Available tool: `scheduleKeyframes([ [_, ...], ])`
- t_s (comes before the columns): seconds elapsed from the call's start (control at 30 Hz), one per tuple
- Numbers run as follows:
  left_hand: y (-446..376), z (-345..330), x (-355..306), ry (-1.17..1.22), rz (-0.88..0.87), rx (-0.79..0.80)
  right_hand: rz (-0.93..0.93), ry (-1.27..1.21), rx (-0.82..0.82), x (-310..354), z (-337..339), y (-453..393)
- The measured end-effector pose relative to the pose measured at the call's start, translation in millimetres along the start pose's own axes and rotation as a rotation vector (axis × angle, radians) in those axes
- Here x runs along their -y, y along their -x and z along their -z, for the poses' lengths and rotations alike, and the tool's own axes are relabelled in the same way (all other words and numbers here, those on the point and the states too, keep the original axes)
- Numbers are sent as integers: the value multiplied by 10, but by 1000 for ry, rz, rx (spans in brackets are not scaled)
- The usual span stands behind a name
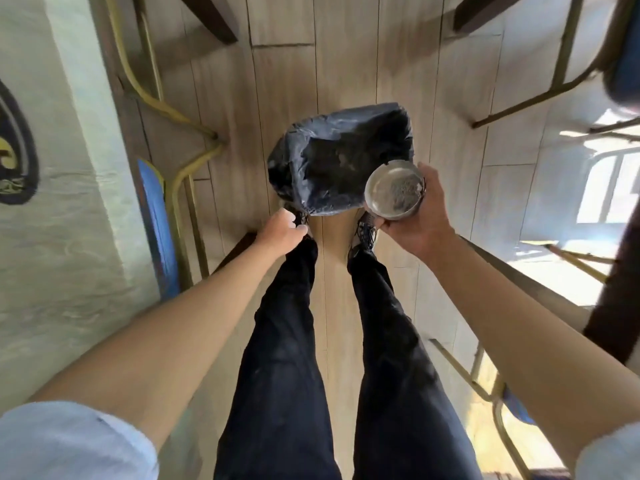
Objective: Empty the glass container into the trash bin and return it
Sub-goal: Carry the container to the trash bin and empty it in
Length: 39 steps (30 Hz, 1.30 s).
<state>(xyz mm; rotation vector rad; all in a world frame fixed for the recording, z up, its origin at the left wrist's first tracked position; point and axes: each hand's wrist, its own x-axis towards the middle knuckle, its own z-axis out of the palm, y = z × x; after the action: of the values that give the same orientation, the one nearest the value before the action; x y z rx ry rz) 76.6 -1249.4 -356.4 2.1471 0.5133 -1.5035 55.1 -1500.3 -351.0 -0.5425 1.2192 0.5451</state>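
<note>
Pale wooden floor (284, 98) planks fill the head view, with gold-coloured chair legs (180, 168) at the left and right edges. A trash bin (341, 161) lined with a dark plastic bag stands on the floor just ahead of the person's shoes, its mouth open upward. The right hand (417, 216) holds the glass container (394, 190) at the bin's near right edge, fingers (427, 174) wrapped around its side; the container's opening faces the camera and some dark grey residue shows inside. The left hand (282, 230) hangs near the bin's near left corner, loosely curled and holding nothing. Dark trousers (287, 341) and light blue rolled sleeves (69, 441) show below.
</note>
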Motion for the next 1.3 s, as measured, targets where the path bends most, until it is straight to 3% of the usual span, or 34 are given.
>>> scheduleKeyframes([
  [0.2,-450,-279,83,115,49,-18,-3,111,62,33,-83,-599],
  [0.33,-719,-337,37,80,46,-110,72,366,-92,17,-199,-894],
  [0.47,-887,-286,-27,70,58,-259,136,433,-273,31,-234,-1196],
  [0.6,-1129,-226,-23,167,56,-292,117,488,-238,-70,-202,-1364],
  [0.83,-1270,-256,-11,96,-14,-305,127,376,-261,-52,-41,-1411],
  [0.97,-1304,-318,-17,52,-25,-325,130,529,-168,-49,109,-1419],
  [1.3,-1319,-327,1,-22,-60,-370,206,646,-238,55,77,-1511],
])
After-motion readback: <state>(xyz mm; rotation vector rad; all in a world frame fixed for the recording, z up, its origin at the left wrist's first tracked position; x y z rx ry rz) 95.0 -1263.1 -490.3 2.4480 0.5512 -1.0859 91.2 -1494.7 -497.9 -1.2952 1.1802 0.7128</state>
